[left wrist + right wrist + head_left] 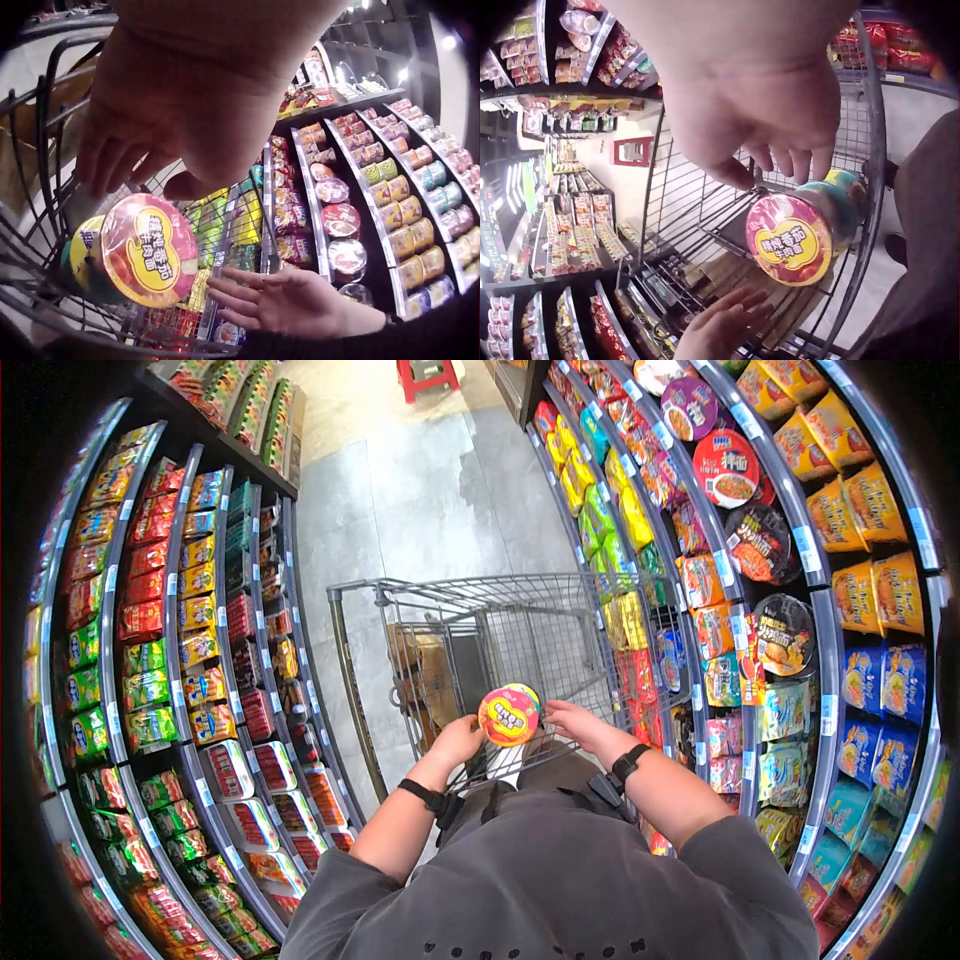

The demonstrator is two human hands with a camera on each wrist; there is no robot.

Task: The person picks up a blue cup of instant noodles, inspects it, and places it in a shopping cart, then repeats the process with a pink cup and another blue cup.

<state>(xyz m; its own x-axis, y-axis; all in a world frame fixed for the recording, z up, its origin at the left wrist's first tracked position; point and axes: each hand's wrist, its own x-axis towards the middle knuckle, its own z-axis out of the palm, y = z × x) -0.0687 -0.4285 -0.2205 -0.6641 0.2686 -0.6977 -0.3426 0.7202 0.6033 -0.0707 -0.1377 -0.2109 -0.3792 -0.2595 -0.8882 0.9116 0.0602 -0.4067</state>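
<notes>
An instant noodle cup [509,718] with a pink, red and yellow lid sits at the near end of the wire shopping cart [480,582]. Right beside it is a second cup [845,185], teal and yellow, partly hidden behind the first. My left hand [459,742] is on the left of the pink-lidded cup, fingers loosely bent and holding nothing. On the other side my right hand [580,726] has its fingers extended toward the cup, a small gap away in the left wrist view. Both palms face inward across the cup.
Shelves of bagged snacks [140,620] line the left of the aisle. On the right stand shelves of noodle packs [868,595] and noodle bowls [728,468], close to the cart. A brown item [422,675] shows at the cart's left side. A red stool [428,378] stands far ahead.
</notes>
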